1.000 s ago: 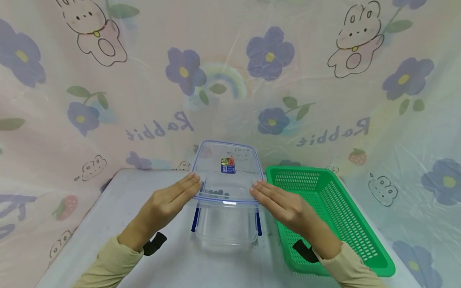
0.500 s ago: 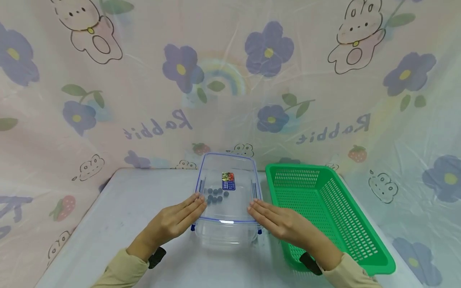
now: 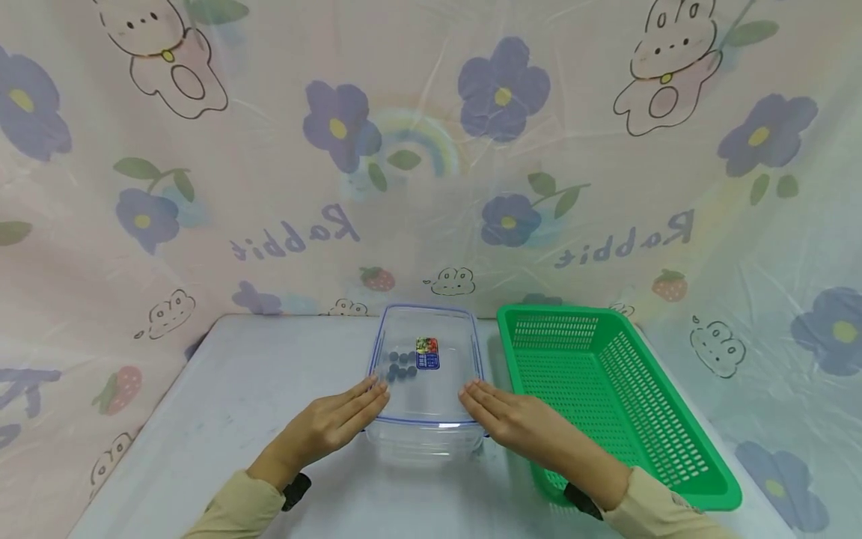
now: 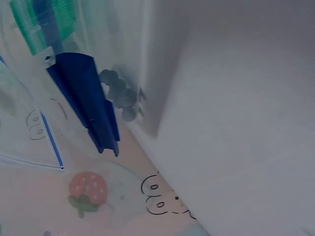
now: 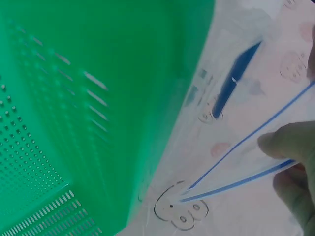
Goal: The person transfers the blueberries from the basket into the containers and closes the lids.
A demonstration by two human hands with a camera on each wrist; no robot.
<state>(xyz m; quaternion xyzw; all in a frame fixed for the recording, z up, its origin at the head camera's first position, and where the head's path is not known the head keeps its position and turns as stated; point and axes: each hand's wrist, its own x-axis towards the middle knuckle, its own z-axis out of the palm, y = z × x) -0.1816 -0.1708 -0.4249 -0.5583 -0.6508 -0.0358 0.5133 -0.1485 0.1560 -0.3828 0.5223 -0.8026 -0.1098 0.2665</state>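
A clear rectangular lid (image 3: 431,397) with a blue rim and a coloured label spans the top of a clear food container (image 3: 424,443). My left hand (image 3: 330,423) holds the lid's left edge, and my right hand (image 3: 521,423) its right edge. The right wrist view shows thumb and finger (image 5: 290,140) pinching the rim. Whether the lid touches the container all round I cannot tell. Dark round balls (image 3: 402,370), blueberry-like, lie inside at the left. A blue side clip (image 4: 81,88) hangs down in the left wrist view. Another blue clip (image 5: 231,88) appears in the right wrist view.
A green perforated basket (image 3: 700,419) stands just right of the container. Beneath everything is a white tabletop (image 3: 269,359). A curtain (image 3: 417,224) printed with rabbits and flowers hangs behind and at both sides.
Both hands have lowered the lid toward the person and onto or close above the container. It was raised and tilted a second ago. The basket stays put.
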